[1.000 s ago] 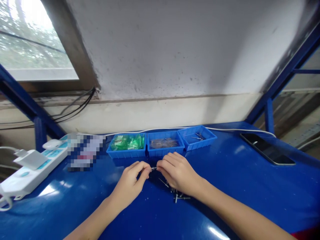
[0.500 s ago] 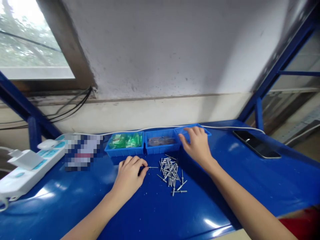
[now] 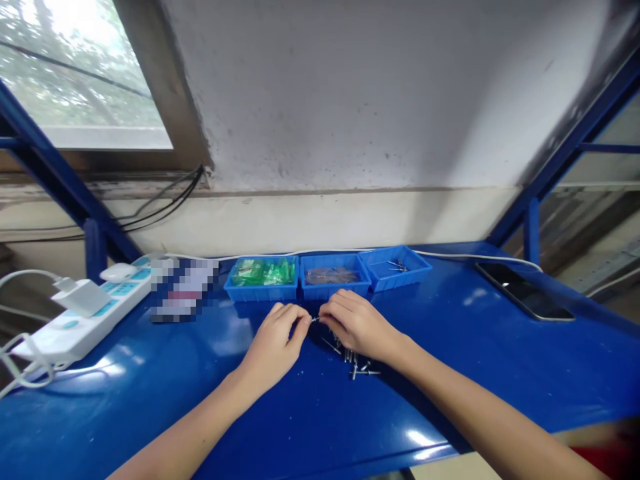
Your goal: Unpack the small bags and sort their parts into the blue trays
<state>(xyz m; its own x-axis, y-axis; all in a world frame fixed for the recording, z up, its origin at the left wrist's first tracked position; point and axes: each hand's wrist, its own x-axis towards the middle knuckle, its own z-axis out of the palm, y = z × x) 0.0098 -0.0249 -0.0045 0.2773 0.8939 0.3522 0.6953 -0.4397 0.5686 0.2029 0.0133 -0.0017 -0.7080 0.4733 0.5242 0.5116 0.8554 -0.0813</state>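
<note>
I have a metal pin (image 3: 315, 320) pinched in the fingertips of my left hand (image 3: 275, 341) and right hand (image 3: 361, 327), in front of the middle bin (image 3: 327, 291). It should be light, stiff and slick, best held near its ends.

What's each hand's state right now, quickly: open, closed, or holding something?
Left hand: closed, pinching one end of a small metal pin.
Right hand: closed on the pin's other end.
</note>
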